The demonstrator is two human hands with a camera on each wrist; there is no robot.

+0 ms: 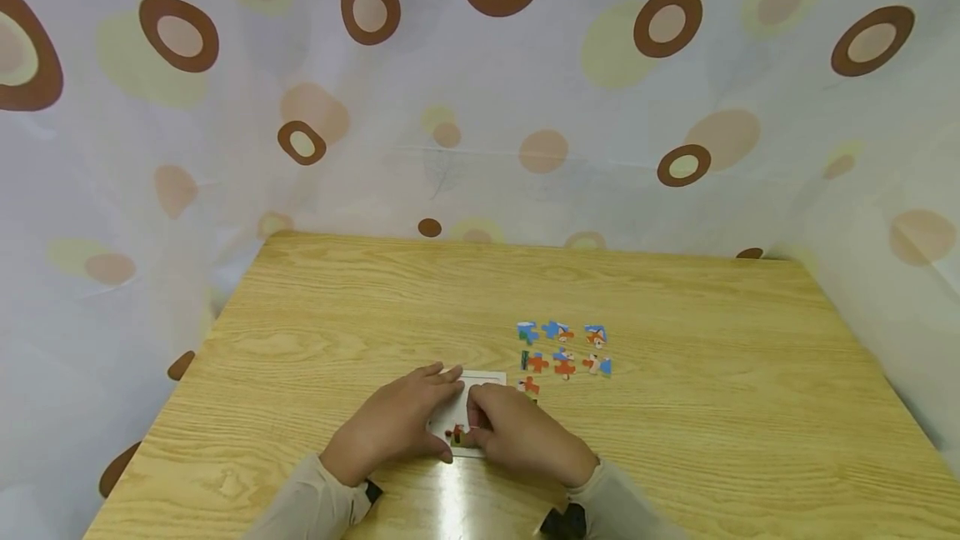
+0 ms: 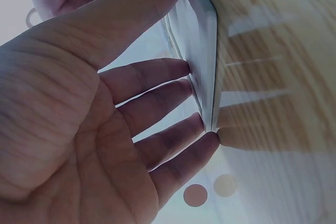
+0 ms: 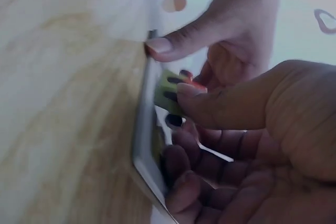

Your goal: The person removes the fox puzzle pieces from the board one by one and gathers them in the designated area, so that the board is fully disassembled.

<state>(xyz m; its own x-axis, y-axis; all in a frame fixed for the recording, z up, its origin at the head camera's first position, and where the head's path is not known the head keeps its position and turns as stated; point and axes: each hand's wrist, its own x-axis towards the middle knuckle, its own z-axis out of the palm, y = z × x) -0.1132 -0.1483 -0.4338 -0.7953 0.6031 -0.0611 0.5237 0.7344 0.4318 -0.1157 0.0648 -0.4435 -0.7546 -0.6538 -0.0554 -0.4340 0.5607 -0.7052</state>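
A white puzzle board lies flat near the table's front. Spread over its left side, my left hand touches it with fairly straight fingers, the thumb at the near edge; the left wrist view shows fingertips against the board. My right hand pinches a jigsaw piece, green with black spots and some red, between thumb and finger. In the right wrist view this piece stands tilted at the board's surface. Part of the board is hidden under both hands.
Several loose jigsaw pieces, blue, orange and white, lie in rough rows right of the board. One more loose piece sits close to my right hand. The wooden table meets a dotted curtain behind.
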